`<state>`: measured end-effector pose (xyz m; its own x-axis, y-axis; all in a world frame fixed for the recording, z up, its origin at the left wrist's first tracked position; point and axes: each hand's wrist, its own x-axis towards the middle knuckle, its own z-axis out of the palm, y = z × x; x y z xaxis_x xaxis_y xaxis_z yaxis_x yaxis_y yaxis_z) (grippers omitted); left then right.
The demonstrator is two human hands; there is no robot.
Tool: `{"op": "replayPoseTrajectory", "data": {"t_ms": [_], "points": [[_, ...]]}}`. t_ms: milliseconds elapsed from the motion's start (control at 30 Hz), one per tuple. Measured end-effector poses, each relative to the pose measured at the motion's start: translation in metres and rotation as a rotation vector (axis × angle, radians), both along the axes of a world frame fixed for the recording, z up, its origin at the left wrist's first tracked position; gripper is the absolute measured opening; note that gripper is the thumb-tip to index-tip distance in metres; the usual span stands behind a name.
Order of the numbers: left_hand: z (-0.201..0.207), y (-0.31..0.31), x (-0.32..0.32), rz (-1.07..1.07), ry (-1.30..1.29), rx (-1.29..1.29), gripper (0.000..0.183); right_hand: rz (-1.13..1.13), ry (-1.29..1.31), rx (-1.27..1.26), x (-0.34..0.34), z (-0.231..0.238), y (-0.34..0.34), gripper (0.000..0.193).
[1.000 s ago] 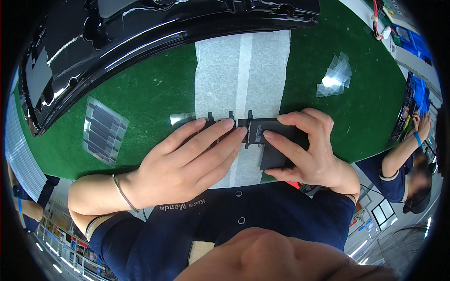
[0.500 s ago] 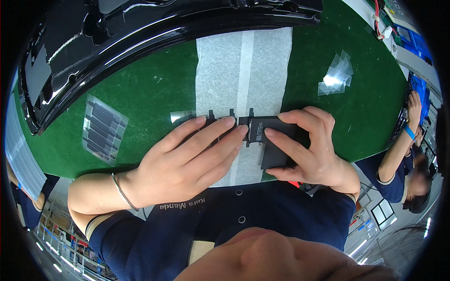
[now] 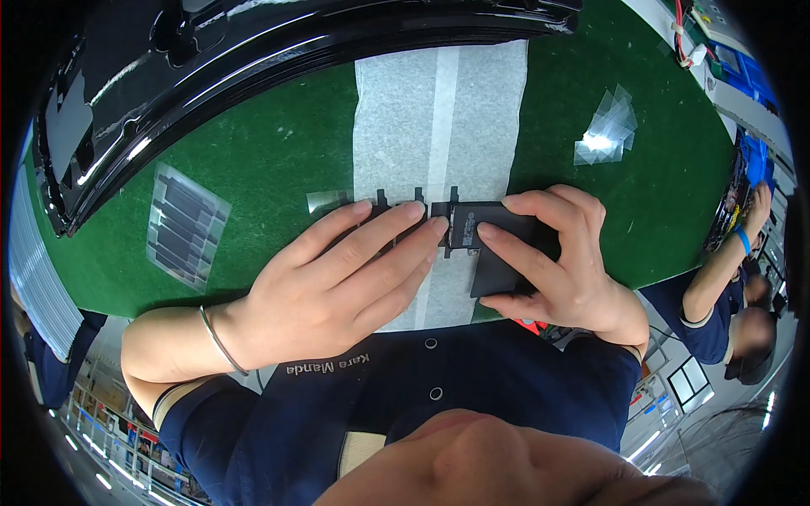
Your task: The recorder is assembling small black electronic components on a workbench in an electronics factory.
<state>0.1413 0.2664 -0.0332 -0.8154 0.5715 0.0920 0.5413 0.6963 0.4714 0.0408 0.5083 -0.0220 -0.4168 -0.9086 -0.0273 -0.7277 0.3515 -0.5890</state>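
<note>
My right hand (image 3: 557, 257) grips a flat black rectangular battery (image 3: 504, 261), with small pale print near its left end. Its thumb lies under the near edge, one fingertip presses on top and another sits at the far edge. My left hand (image 3: 337, 282) lies palm down with fingers stretched out over a clear sheet (image 3: 327, 201) of black tabbed adhesive strips (image 3: 440, 211). Its fingertips press on the strips, and the hand hides most of them. The battery's left end meets the rightmost strip. Both rest across a white paper strip (image 3: 401, 110) on the green work surface.
A glossy black moulded tray (image 3: 278, 42) spans the far left. Another clear sheet with black strips (image 3: 187, 228) lies at left, and several clear film pieces (image 3: 609, 131) at right. Another person's arm (image 3: 717, 270) reaches toward blue bins (image 3: 747, 76) at far right.
The whole view has shifted slightly, while both my hands keep the same hold on the battery and the strips. The other person's hand at far right has moved a little.
</note>
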Motion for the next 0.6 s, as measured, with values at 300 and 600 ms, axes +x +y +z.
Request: {"op": "replayPoseTrajectory", "data": {"t_ms": [300, 600], "points": [[0.002, 0.001, 0.003, 0.009, -0.016, 0.011, 0.044, 0.011, -0.058, 0.071, 0.002, 0.01, -0.002, 0.069], [0.02, 0.019, 0.03, -0.027, 0.279, 0.157, 0.027, -0.251, -0.145, -0.007, 0.015, 0.026, -0.008, 0.058]]}}
